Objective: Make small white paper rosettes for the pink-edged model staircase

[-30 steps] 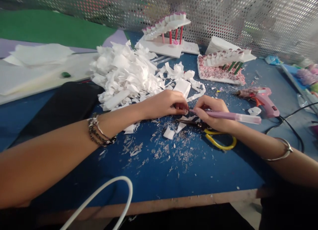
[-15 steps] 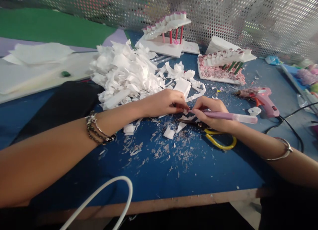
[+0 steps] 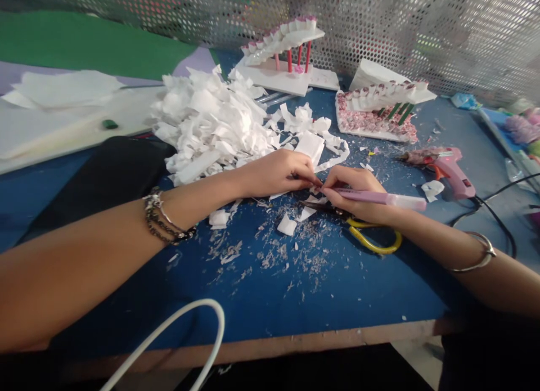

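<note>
My right hand (image 3: 353, 191) is closed around a pink marker pen (image 3: 371, 197), its clear-white end pointing right and its tip toward my other hand. The fingers of my left hand (image 3: 291, 172) are pinched together at the pen's tip; what sits between them is too small and hidden to make out. Beneath my right hand lie scissors (image 3: 374, 243) with yellow handles, blades pointing left. Torn white paper scraps (image 3: 287, 225) and fine shreds are scattered on the blue table (image 3: 261, 306) below my hands.
Behind my left arm rises a heap of torn white paper (image 3: 219, 121). Two small models, one with red posts (image 3: 291, 59) and one with green posts (image 3: 379, 107), stand at the back. A pink glue gun (image 3: 451, 169) lies right. A white cable (image 3: 185, 306) loops in front.
The pen has shifted slightly left along with the fingers of my right hand. My left hand stays nearly in place, still pinched.
</note>
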The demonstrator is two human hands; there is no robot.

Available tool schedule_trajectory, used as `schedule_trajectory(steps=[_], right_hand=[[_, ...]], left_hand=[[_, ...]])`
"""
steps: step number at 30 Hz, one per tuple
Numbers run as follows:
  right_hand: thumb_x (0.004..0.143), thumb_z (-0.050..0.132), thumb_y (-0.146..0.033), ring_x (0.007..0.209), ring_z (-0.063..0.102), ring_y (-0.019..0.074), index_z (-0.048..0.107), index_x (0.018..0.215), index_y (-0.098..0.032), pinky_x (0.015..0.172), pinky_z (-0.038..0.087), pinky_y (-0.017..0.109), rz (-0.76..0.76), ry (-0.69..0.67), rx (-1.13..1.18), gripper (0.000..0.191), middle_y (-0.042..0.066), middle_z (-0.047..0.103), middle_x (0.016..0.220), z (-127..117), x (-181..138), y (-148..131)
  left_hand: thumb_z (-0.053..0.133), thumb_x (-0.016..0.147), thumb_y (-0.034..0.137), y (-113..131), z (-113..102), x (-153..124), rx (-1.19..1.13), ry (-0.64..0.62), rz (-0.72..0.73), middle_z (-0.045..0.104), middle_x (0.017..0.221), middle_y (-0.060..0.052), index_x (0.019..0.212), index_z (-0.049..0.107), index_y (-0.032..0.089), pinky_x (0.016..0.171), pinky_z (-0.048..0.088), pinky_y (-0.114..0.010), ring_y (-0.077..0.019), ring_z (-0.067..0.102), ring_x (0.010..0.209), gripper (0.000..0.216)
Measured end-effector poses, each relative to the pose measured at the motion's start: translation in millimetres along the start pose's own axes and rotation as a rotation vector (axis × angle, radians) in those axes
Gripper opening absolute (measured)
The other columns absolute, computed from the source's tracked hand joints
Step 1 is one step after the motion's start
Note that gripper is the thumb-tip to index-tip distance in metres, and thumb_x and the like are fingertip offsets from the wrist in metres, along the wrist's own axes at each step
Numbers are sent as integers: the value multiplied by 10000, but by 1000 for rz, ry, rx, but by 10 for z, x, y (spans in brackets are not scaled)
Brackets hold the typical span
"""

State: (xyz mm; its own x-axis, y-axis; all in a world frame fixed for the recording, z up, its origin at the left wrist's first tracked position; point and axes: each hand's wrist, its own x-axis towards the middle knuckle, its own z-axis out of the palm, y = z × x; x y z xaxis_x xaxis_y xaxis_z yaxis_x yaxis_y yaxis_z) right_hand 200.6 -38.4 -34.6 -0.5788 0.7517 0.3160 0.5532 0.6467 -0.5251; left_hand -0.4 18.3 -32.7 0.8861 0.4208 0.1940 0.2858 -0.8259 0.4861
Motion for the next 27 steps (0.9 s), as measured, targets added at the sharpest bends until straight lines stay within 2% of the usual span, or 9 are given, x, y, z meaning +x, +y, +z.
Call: schedule_trajectory(steps=[6, 20, 27], right_hand=[[805, 486, -226, 606, 491, 55, 525, 748, -151, 580, 356, 177, -55, -26, -16, 102, -20, 553, 692, 4, -4, -3], [804, 502, -210, 612, 489, 51, 521, 751, -150, 581, 358, 173, -84, 17, 6, 82, -25, 549, 693, 1, -8, -4], [812, 495, -221, 621, 509, 52, 532, 762, -144, 592, 370, 170, -73, -26, -7, 99, -17, 571, 700, -3, -9, 1]], left_hand=[[497, 822, 174, 4, -16, -4, 3, -20, -1, 621, 875, -48, 933, 661, 147, 728, 418, -207, -116, 569, 798, 200], [496, 826, 161, 22, -23, 9, 20, -38, 7, 613, 857, -51, 926, 652, 132, 724, 410, -203, -114, 561, 792, 188], [495, 829, 170, 16, -18, 1, 10, -28, 3, 613, 861, -46, 925, 659, 144, 724, 411, -207, -114, 564, 789, 192]])
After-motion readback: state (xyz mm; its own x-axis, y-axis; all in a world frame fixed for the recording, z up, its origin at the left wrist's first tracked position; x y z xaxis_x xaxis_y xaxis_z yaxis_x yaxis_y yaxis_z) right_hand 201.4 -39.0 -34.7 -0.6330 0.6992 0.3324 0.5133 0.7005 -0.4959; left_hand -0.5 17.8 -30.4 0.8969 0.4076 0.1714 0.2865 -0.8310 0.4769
